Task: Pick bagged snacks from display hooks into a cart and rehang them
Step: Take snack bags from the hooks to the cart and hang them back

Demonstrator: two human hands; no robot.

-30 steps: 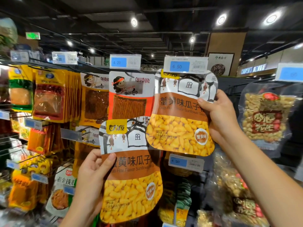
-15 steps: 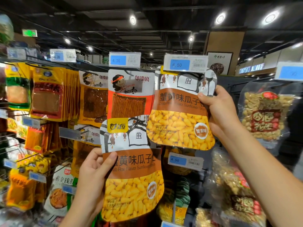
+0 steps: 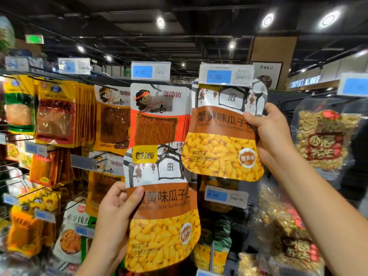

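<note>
Two identical bags of crab roe flavour sunflower seeds are held up in front of the hook display. My left hand [image 3: 115, 214] grips the lower bag [image 3: 163, 226] by its left edge, thumb across the front. My right hand [image 3: 268, 140] pinches the upper bag [image 3: 221, 148] at its right edge. The upper bag's top sits just behind the 4.50 price tag [image 3: 226, 75] on the top hook. Whether its hole is on the hook is hidden by the tag.
Orange spicy-strip bags [image 3: 157, 116] hang left of the upper bag under a 4.20 tag [image 3: 150, 71]. Peanut bags [image 3: 324, 138] hang at the right. A second 4.50 tag [image 3: 226, 197] sticks out below. More snack bags [image 3: 53, 114] crowd the hooks at the left.
Both hands and their bags stay almost in place. The upper bag has edged slightly up behind the 4.50 tag.
</note>
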